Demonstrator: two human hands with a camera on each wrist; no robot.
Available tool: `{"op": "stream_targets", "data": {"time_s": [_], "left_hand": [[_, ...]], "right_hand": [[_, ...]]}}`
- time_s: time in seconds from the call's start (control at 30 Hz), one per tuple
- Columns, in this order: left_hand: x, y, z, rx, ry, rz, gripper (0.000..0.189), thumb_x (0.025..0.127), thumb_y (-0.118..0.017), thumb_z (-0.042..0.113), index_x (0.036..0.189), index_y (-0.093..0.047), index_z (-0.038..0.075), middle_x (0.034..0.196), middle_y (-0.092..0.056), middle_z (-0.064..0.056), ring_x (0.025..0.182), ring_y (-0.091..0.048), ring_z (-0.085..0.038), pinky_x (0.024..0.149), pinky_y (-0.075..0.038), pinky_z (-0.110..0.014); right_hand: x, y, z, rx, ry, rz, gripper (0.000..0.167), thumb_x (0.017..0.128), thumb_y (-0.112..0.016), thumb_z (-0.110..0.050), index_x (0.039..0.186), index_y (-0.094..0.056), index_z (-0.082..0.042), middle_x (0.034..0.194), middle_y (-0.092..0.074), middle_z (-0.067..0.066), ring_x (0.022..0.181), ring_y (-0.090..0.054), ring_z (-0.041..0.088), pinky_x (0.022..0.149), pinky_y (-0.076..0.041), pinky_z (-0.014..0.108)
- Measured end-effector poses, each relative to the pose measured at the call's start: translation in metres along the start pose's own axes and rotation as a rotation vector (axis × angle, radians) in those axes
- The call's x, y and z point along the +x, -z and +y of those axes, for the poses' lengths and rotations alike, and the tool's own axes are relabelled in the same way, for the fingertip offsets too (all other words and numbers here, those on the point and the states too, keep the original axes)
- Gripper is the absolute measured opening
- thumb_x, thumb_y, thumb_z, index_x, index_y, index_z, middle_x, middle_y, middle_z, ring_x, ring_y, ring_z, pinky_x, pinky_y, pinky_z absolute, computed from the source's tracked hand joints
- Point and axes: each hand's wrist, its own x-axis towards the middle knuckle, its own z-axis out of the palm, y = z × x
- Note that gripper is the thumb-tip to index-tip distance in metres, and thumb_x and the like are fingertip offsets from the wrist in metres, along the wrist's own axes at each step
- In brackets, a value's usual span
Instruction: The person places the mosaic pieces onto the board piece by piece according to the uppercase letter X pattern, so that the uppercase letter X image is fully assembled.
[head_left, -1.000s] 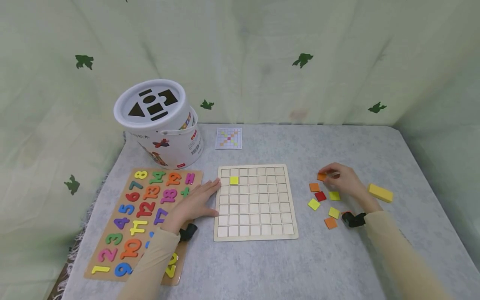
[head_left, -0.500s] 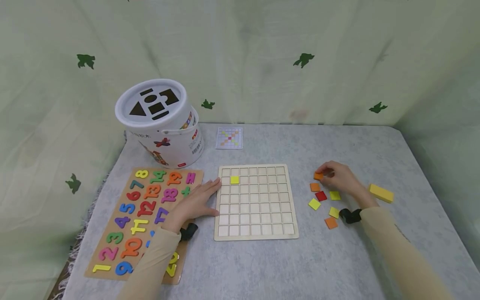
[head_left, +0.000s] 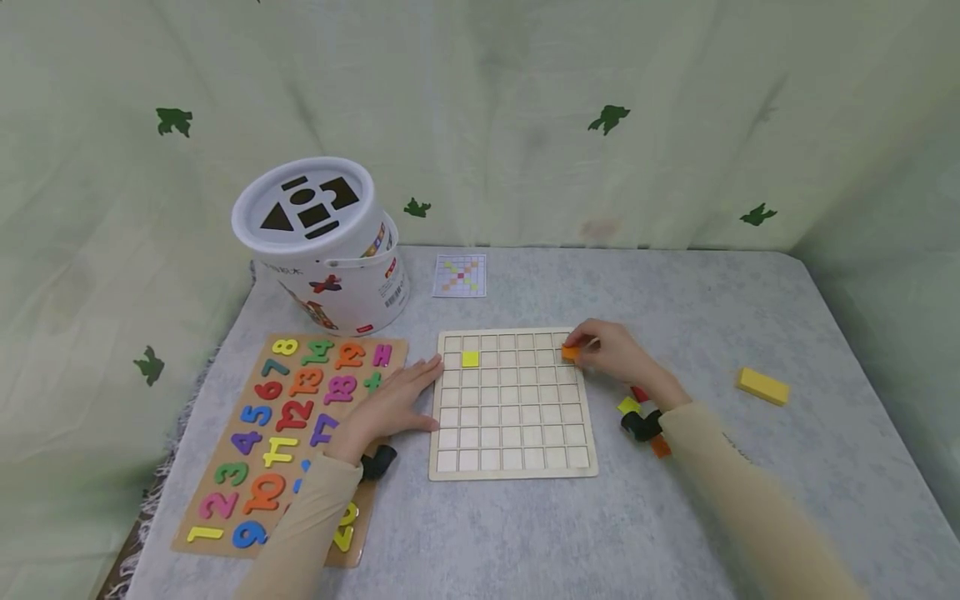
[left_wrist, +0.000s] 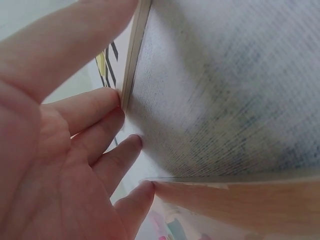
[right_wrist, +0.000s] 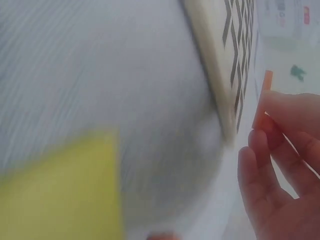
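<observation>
A wooden grid board [head_left: 513, 450] lies flat in the middle of the table, with one yellow tile [head_left: 470, 359] in its second row near the left. My right hand [head_left: 609, 350] pinches an orange tile [head_left: 571, 353] over the board's upper right corner; the tile [right_wrist: 263, 100] shows edge-on at the fingertips [right_wrist: 260, 137] in the right wrist view. My left hand [head_left: 397, 398] lies flat with straight fingers [left_wrist: 95, 107] against the board's left edge [left_wrist: 132, 60].
Loose yellow, red and orange tiles [head_left: 628, 406] lie right of the board, partly hidden by my forearm. A yellow block [head_left: 762, 387] sits further right. A number puzzle [head_left: 294, 417], a white shape-sorter bucket [head_left: 322, 242] and a pattern card [head_left: 459, 276] are to the left and behind.
My right hand has carried the orange tile leftward from the loose pile to the board's upper right corner. The left hand has stayed put.
</observation>
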Motion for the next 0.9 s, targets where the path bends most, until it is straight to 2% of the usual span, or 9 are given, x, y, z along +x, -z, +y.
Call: {"op": "stream_targets", "data": {"time_s": [0.17, 0.5, 0.7, 0.9], "left_hand": [[0.000, 0.000, 0.000, -0.004, -0.002, 0.004, 0.091, 0.080, -0.079, 0.028, 0.150, -0.027, 0.002, 0.157, -0.018, -0.012, 0.142, -0.016, -0.035, 0.115, -0.010, -0.050], [-0.001, 0.000, 0.000, -0.009, -0.001, 0.002, 0.091, 0.080, -0.078, 0.028, 0.150, -0.027, 0.002, 0.157, -0.018, -0.011, 0.143, -0.015, -0.035, 0.115, -0.010, -0.050], [-0.001, 0.000, 0.000, -0.014, -0.001, 0.001, 0.091, 0.080, -0.078, 0.028, 0.150, -0.027, 0.003, 0.157, -0.018, -0.011, 0.143, -0.015, -0.035, 0.115, -0.009, -0.050], [-0.001, 0.001, 0.002, -0.019, 0.005, -0.003, 0.091, 0.080, -0.078, 0.028, 0.150, -0.027, 0.003, 0.157, -0.018, -0.012, 0.143, -0.015, -0.035, 0.115, -0.009, -0.050]], "right_hand": [[0.015, -0.017, -0.012, -0.034, 0.040, -0.048, 0.021, 0.081, -0.067, 0.005, 0.102, -0.068, -0.001, 0.098, -0.065, 0.008, 0.091, -0.059, 0.024, 0.081, -0.051, 0.039], [0.027, -0.029, -0.019, -0.113, 0.029, -0.079, 0.021, 0.081, -0.068, 0.008, 0.099, -0.068, -0.003, 0.096, -0.062, 0.008, 0.089, -0.057, 0.024, 0.079, -0.050, 0.038], [0.023, -0.025, -0.016, -0.090, 0.036, -0.066, 0.020, 0.083, -0.068, 0.005, 0.100, -0.068, -0.004, 0.097, -0.062, 0.007, 0.089, -0.056, 0.024, 0.079, -0.049, 0.038], [0.002, 0.001, -0.009, 0.015, -0.051, -0.012, 0.019, 0.087, -0.064, 0.001, 0.106, -0.067, -0.002, 0.101, -0.064, 0.009, 0.091, -0.056, 0.022, 0.083, -0.049, 0.040]]}}
